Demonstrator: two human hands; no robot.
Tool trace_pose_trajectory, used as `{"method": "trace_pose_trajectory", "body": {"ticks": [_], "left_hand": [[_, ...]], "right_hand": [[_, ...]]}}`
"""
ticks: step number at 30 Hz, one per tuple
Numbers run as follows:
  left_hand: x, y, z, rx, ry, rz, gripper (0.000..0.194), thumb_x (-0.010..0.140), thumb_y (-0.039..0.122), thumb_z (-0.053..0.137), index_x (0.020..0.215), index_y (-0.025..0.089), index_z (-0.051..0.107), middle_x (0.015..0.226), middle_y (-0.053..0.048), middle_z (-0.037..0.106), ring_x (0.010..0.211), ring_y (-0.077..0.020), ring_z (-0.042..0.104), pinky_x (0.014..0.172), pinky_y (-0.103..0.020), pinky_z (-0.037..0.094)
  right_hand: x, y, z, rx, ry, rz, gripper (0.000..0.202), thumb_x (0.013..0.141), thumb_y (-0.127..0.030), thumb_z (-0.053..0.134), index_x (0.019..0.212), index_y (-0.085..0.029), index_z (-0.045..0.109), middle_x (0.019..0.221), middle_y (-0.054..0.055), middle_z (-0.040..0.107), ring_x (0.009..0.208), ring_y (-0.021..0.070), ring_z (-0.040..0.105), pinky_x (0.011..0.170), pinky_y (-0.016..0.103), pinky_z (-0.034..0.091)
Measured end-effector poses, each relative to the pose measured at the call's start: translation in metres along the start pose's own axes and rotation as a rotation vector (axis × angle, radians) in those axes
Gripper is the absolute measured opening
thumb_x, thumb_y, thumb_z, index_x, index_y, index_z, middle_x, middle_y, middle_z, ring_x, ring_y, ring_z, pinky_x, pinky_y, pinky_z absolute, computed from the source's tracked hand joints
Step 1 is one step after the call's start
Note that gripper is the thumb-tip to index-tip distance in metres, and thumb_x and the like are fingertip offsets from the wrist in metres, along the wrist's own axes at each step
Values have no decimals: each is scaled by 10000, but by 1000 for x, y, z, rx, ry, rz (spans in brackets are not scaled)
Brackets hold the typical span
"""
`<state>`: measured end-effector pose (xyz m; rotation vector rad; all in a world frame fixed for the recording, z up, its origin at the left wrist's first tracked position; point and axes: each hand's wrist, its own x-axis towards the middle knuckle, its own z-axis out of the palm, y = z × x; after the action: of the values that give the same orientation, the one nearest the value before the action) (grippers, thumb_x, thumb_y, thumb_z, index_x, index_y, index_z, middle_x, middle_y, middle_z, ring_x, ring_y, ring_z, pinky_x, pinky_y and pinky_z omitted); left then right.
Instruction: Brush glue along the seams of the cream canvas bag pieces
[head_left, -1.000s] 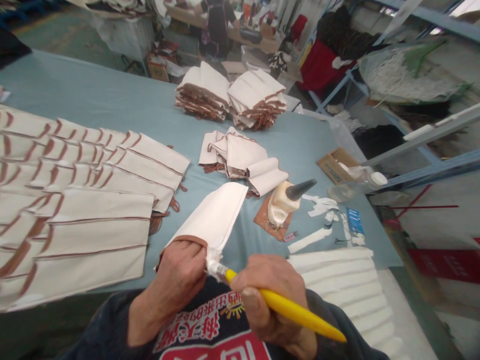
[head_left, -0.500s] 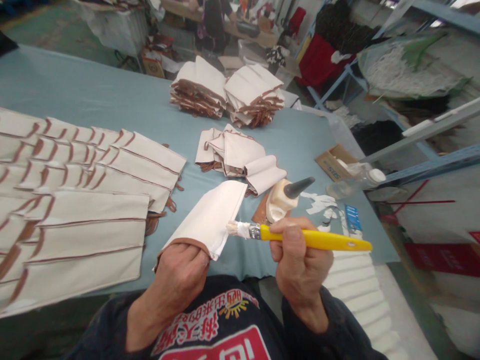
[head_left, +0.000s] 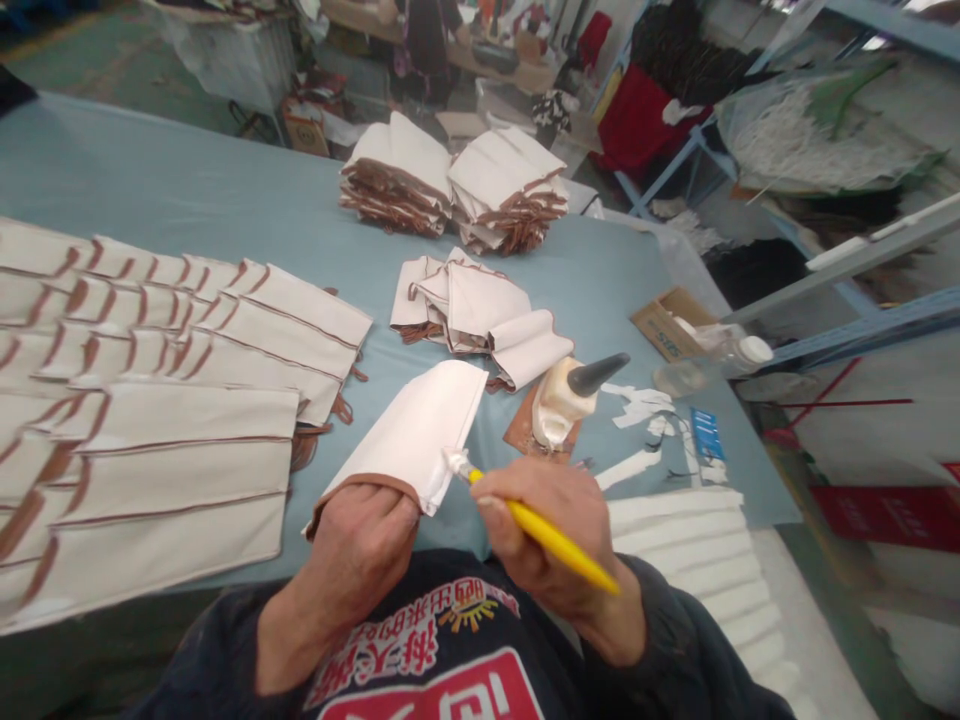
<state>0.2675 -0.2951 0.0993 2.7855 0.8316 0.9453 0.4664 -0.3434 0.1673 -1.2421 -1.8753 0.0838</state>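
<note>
A white fabric piece with brown trim (head_left: 416, 425) is held by my left hand (head_left: 364, 540), whose fingers are curled at its trimmed opening and partly hidden inside. My right hand (head_left: 551, 530) grips a brush with a yellow handle (head_left: 562, 550). The white-coated bristles touch the fabric near its right edge. Just beyond my right hand stands a cream bottle with a dark nozzle (head_left: 559, 400), on a brown patch. Several similar pieces (head_left: 484, 300) lie in a loose pile ahead of the held one.
Rows of overlapping trimmed pieces (head_left: 180, 450) cover the table's left. Two stacks (head_left: 397, 170) stand at the back. To the right are a small carton (head_left: 667, 325), a clear jar (head_left: 705, 368), white strips (head_left: 637, 405) and a blue packet (head_left: 706, 435). A person (head_left: 427, 45) is beyond the table.
My right hand has moved left and turned the brush, so its handle now slants down to the right. The bristles are slightly further left on the fabric, and more white strips show.
</note>
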Motion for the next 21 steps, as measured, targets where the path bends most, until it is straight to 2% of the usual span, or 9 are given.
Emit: {"method": "trace_pose_trajectory", "body": {"ticks": [3, 5, 7, 9, 11, 13, 15, 18, 21], "left_hand": [[2, 1, -1, -37, 1, -5, 332, 891, 49, 434, 643, 230, 561, 535, -26, 587, 495, -204, 557, 511, -340, 416], [1, 1, 0, -71, 10, -15, 322, 894, 67, 435, 644, 234, 550, 545, -32, 592, 509, -206, 555, 518, -337, 418], [-1, 1, 1, -112, 17, -34, 308, 894, 60, 445, 662, 230, 554, 576, -37, 618, 535, -203, 560, 542, -329, 428], [-2, 2, 1, -182, 17, -79, 301, 898, 38, 452, 688, 222, 564, 610, -35, 641, 563, -193, 565, 573, -319, 438], [-1, 5, -3, -323, -18, -176, 315, 922, 42, 453, 685, 220, 559, 621, -19, 633, 576, -177, 560, 591, -303, 443], [4, 8, -9, -523, -100, -318, 327, 960, 96, 451, 683, 214, 577, 634, -7, 624, 593, -166, 561, 611, -290, 463], [12, 9, -17, -727, -171, -468, 307, 977, 181, 472, 733, 202, 656, 686, -16, 659, 648, -174, 597, 653, -289, 503], [23, 3, -27, -1017, -250, -687, 240, 939, 307, 572, 863, 194, 770, 713, -20, 693, 671, -194, 629, 649, -296, 536], [28, -14, -31, -1233, -285, -851, 276, 909, 420, 655, 901, 191, 810, 611, -6, 648, 581, -186, 596, 620, -310, 544]], "right_hand": [[-3, -15, 3, 34, -125, -103, 338, 1101, -266, 459, 828, -192, 644, 577, -31, 618, 480, 115, 537, 484, 285, 425], [-7, -26, 2, 95, -160, -127, 383, 1120, -276, 422, 812, -197, 637, 547, -49, 575, 456, 105, 490, 465, 284, 404], [-12, -26, 2, 171, -83, -76, 388, 1134, -316, 402, 845, -207, 637, 570, -53, 604, 467, 96, 515, 480, 262, 437], [-18, -14, 5, 206, 101, 41, 343, 1132, -346, 414, 918, -222, 651, 639, -45, 668, 505, 100, 577, 507, 247, 485], [-23, 8, 12, 166, 260, 145, 262, 1112, -326, 454, 1002, -231, 672, 725, -20, 722, 569, 123, 648, 548, 265, 538], [-25, 32, 22, 73, 297, 141, 214, 1087, -301, 499, 1051, -224, 695, 780, 13, 755, 660, 161, 711, 630, 310, 594], [-25, 49, 34, 12, 271, 84, 208, 1073, -286, 514, 1085, -210, 707, 827, 43, 784, 747, 186, 753, 707, 336, 622], [-18, 56, 46, -19, 229, 63, 240, 1074, -272, 491, 1070, -197, 719, 868, 60, 809, 755, 174, 768, 695, 286, 615], [-4, 54, 45, -25, 289, 185, 276, 1079, -292, 479, 1038, -185, 729, 864, 57, 799, 730, 164, 748, 694, 275, 604]]}}
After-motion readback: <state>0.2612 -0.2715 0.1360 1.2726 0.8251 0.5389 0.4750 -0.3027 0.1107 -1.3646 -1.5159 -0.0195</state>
